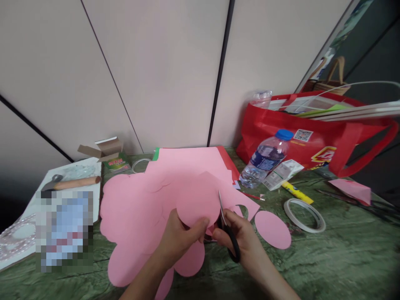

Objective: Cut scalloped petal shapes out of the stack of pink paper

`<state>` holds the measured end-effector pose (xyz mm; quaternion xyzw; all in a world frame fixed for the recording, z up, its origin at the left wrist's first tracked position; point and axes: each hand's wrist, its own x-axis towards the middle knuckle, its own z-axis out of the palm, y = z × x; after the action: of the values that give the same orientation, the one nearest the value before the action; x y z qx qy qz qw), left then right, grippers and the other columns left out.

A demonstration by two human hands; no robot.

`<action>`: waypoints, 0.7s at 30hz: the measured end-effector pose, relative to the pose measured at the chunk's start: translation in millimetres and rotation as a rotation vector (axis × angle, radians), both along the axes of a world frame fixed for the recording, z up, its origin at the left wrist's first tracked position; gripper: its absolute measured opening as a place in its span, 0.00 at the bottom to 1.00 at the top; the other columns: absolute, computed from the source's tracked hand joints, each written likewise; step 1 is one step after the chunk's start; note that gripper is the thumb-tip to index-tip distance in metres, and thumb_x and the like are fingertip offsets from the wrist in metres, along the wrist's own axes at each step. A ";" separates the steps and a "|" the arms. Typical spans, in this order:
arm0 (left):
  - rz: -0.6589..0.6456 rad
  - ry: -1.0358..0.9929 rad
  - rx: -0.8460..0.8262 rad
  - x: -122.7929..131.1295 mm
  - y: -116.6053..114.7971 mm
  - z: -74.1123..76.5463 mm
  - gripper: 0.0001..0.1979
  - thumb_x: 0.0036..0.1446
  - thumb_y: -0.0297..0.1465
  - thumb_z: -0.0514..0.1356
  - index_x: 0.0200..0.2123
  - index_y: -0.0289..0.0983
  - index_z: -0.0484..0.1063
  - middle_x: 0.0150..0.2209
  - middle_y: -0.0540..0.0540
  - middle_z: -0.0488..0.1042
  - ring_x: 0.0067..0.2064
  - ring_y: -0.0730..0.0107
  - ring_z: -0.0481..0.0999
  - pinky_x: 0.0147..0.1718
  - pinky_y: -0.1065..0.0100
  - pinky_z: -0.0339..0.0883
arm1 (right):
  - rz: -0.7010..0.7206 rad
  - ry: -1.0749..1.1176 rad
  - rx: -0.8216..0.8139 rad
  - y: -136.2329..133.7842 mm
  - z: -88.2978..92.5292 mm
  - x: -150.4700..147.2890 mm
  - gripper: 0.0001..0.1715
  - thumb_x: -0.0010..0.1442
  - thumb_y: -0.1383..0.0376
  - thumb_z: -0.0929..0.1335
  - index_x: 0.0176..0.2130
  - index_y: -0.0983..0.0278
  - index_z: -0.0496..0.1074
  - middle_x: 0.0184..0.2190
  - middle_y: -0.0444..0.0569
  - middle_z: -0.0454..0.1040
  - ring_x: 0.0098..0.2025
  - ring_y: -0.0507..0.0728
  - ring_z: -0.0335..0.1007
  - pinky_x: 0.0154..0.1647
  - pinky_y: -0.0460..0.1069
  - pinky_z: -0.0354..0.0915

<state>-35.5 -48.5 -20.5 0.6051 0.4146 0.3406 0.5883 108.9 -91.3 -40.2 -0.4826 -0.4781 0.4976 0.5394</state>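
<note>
My left hand [184, 235] pinches the lower edge of a rounded piece of pink paper [198, 200], thumb on top. In my right hand [240, 233] is a pair of scissors [231, 241] with black handles, its blades pointing up along the right edge of that paper. Beneath both hands spreads a large pink paper shape with scalloped edges [131, 212], lying on stacked sheets. To the right of my right hand lies a loose pink paper oval [273, 229]. A pink offcut with a curved hole [250, 204] sits just behind it.
On the right are a tape roll [289, 214], yellow glue stick [296, 192], small white box [283, 174], water bottle [264, 160] and red bag [312, 141]. On the left, a wooden-handled hammer [78, 182] rests on a white board [97, 200] near an opened box [116, 162]. A wall panel [168, 83] stands behind.
</note>
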 end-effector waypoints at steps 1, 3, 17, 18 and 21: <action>0.003 0.002 0.002 -0.1 0.0 0.2 0.15 0.50 0.32 0.59 0.14 0.35 0.65 0.12 0.53 0.63 0.17 0.77 0.62 0.17 0.74 0.56 | -0.009 -0.015 0.001 -0.1 -0.3 0.2 0.20 0.45 0.56 0.73 0.21 0.63 0.61 0.18 0.37 0.53 0.21 0.49 0.46 0.21 0.46 0.45; 0.009 0.003 -0.001 -0.1 0.2 0.7 0.15 0.49 0.32 0.59 0.13 0.36 0.64 0.12 0.53 0.63 0.16 0.78 0.62 0.17 0.74 0.56 | -0.022 -0.042 -0.005 -0.1 -1.4 0.6 0.20 0.45 0.56 0.73 0.20 0.63 0.61 0.17 0.36 0.52 0.20 0.49 0.46 0.20 0.46 0.45; 0.023 -0.097 0.001 -1.1 3.4 -3.2 0.17 0.50 0.33 0.58 0.12 0.36 0.63 0.11 0.54 0.60 0.15 0.79 0.59 0.17 0.74 0.54 | 0.001 -0.032 -0.061 -1.4 -0.2 1.1 0.12 0.46 0.60 0.71 0.23 0.63 0.66 0.14 0.37 0.56 0.15 0.49 0.52 0.14 0.44 0.51; 0.025 -0.105 0.001 -1.1 3.4 -3.2 0.17 0.50 0.33 0.58 0.12 0.36 0.63 0.11 0.54 0.60 0.15 0.79 0.59 0.16 0.74 0.54 | 0.002 -0.038 -0.065 -1.7 -1.2 1.4 0.12 0.46 0.60 0.71 0.23 0.63 0.66 0.14 0.37 0.56 0.15 0.48 0.52 0.14 0.44 0.51; 0.033 -0.120 -0.006 -0.6 3.4 -2.9 0.17 0.50 0.33 0.58 0.12 0.36 0.62 0.11 0.54 0.59 0.15 0.79 0.58 0.16 0.74 0.53 | 0.008 -0.037 -0.085 -1.7 -4.1 1.6 0.11 0.47 0.61 0.71 0.24 0.63 0.66 0.14 0.36 0.56 0.15 0.48 0.53 0.14 0.44 0.51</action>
<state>-36.1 -45.1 -23.4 0.5750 0.3895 0.3846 0.6081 110.5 -93.1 -44.3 -0.5123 -0.4682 0.5106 0.5075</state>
